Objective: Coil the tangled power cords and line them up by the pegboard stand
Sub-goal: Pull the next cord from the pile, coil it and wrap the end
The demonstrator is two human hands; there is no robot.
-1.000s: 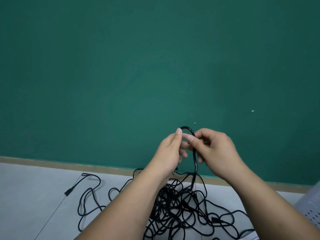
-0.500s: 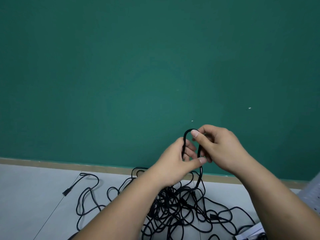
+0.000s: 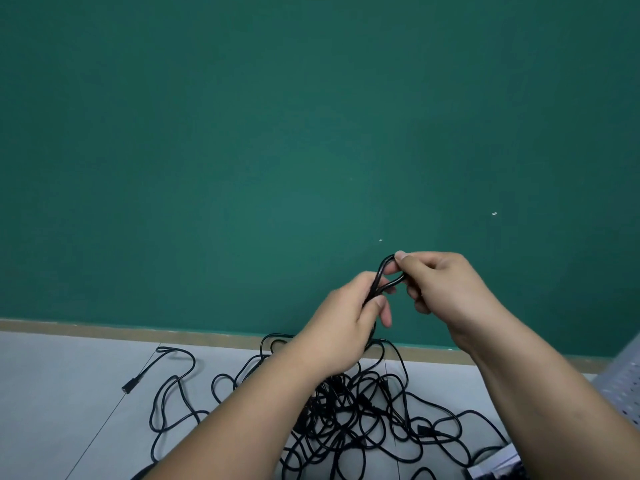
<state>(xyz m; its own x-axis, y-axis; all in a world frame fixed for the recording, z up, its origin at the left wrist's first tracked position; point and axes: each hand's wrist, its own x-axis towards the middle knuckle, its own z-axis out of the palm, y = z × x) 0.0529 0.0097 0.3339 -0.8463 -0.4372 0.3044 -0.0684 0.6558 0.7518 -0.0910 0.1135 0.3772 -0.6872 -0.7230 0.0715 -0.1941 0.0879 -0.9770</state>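
A small loop of black power cord (image 3: 383, 276) is raised in front of the green wall. My left hand (image 3: 349, 327) grips the loop's lower strands, which run down behind the hand. My right hand (image 3: 446, 289) pinches the top of the loop between thumb and forefinger. Below my forearms a tangle of black cords (image 3: 360, 414) lies on the grey floor. One loose end with a plug (image 3: 129, 388) trails off to the left. The edge of the white perforated pegboard stand (image 3: 623, 382) shows at the far right.
The green wall (image 3: 277, 133) meets the floor at a tan baseboard strip (image 3: 104, 332). A white-and-dark object (image 3: 498, 467) sits at the bottom right edge among the cords. Grey floor tiles (image 3: 52, 410) stretch to the left.
My left hand slid down the loop and now grips its lower strands. My right hand shifted up to pinch the loop's top. The loop looks tighter.
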